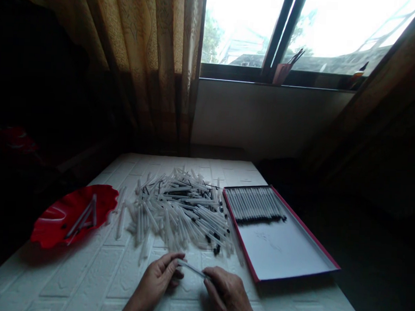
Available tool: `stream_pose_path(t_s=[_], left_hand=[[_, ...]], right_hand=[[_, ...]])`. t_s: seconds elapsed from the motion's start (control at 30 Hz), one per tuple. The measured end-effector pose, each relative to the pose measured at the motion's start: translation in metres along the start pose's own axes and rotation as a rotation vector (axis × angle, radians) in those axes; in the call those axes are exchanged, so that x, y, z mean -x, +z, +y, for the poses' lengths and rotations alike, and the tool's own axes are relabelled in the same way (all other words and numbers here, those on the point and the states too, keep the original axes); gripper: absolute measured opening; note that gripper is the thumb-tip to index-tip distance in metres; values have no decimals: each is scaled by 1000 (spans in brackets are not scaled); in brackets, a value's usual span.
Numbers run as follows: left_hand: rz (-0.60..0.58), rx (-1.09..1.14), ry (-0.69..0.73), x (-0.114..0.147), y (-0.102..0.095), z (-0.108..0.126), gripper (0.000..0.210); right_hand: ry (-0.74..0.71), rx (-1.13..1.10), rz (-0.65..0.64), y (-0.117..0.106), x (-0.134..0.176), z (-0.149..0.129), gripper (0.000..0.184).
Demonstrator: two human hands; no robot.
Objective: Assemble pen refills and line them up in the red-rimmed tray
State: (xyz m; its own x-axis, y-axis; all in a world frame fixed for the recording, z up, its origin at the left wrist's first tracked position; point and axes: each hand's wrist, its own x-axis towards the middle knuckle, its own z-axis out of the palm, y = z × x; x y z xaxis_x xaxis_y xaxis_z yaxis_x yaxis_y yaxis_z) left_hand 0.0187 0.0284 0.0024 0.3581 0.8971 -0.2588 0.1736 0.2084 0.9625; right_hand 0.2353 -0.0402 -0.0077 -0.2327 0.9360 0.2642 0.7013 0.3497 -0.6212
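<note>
The left hand (160, 273) is pinching one end of a pen (192, 268) while the right hand (227, 290) is gripping the other, above the near middle of the surface (79, 278). Farther off, a pile of pens (180, 210) is lying loose; a red dish (47, 214) is sitting left, a box (292, 255) right, holding a row of pens (255, 204).

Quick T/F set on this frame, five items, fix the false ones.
1. The left hand and right hand hold one slim tube between them. True.
2. The red dish lies right of the tube pile. False: it lies left of it.
3. The shallow box holds a row of dark-ended tubes. True.
4. That row covers the whole box floor. False: it lies toward the far end only.
5. A few tubes lie in the red dish. True.
</note>
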Motion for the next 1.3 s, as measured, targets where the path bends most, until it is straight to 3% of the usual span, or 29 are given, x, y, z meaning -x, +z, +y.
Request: stream_pose_path(t_s=[0.13,0.23,0.37,0.43,0.53,1.0,1.3], left_hand=[[-123,-490,235,8,-21,7,28],[-210,-727,409,14,-28,14,23],[-266,-888,598,21,-25,16,20],[-243,-940,685,23,-23,12,19],[-206,-985,778,22,-22,5,20],[-225,-917,758,14,-25,-1,34],[-196,-843,775,12,-24,3,34]], right_hand=[[-104,51,-21,-4,0,4,26],[-131,93,-111,-7,-2,4,22],[-140,252,-222,-5,-6,2,12],[-166,335,-247,-2,-7,2,3],[-232,400,-236,2,-6,3,7],[-399,344,44,16,-14,6,37],[-402,420,90,15,-21,-1,41]])
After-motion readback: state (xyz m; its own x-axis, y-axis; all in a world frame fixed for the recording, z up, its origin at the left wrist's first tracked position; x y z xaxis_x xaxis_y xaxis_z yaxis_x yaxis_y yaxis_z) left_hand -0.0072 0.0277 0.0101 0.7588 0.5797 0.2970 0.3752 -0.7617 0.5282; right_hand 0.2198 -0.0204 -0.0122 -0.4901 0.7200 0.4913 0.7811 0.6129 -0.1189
